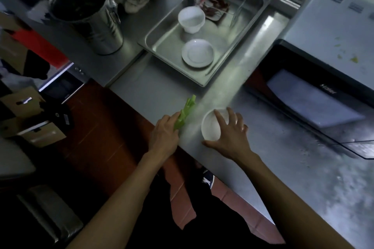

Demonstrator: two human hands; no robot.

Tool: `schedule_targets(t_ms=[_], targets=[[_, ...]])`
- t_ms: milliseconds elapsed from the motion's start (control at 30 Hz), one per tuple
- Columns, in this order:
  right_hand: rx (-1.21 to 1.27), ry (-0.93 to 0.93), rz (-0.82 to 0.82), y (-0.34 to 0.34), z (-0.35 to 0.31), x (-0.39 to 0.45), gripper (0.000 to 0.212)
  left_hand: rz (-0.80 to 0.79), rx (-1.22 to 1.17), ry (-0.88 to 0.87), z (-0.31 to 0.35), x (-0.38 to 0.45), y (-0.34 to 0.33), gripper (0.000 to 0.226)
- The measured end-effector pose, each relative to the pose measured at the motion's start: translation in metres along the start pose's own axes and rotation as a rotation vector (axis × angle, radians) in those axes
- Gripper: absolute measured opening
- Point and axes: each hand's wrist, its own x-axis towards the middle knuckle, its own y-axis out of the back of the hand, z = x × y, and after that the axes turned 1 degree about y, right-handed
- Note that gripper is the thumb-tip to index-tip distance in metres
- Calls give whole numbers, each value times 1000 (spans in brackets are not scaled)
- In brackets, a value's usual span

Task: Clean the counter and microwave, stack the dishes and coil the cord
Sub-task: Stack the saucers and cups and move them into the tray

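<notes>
Fingers of the right hand point(228, 133) spread over a small white bowl point(211, 125) near the front edge of the steel counter point(263, 159), thumb against its near rim. Just left of it, the left hand point(164, 135) grips a folded green cloth point(186, 112) at the counter edge. Right of the bowl stands a microwave point(332, 50) with yellowish specks on top. Farther back, a steel tray point(162, 46) holds a white saucer point(197, 52), a white cup point(191, 18) and a smaller tray with red scraps point(214, 5). A steel bucket point(87, 16) stands left of the tray.
</notes>
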Motion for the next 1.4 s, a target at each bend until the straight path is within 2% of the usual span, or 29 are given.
schedule_targets(t_ms=[333, 600, 1067, 1233, 1400], targets=[[-57, -11, 67, 6, -129, 25, 113, 89, -63, -77, -105, 25, 103, 58], [-54, -39, 142, 19, -187, 45, 111, 101, -80, -162, -128, 54, 162, 55], [156, -118, 229, 36, -175, 134, 112, 104, -108, -253, -114, 133, 182, 59], [200, -158, 284, 55, -155, 189, 112, 70, -58, -309, -90, 190, 184, 57], [173, -179, 251, 68, -127, 239, 110, 57, -26, -343, -53, 242, 178, 54]])
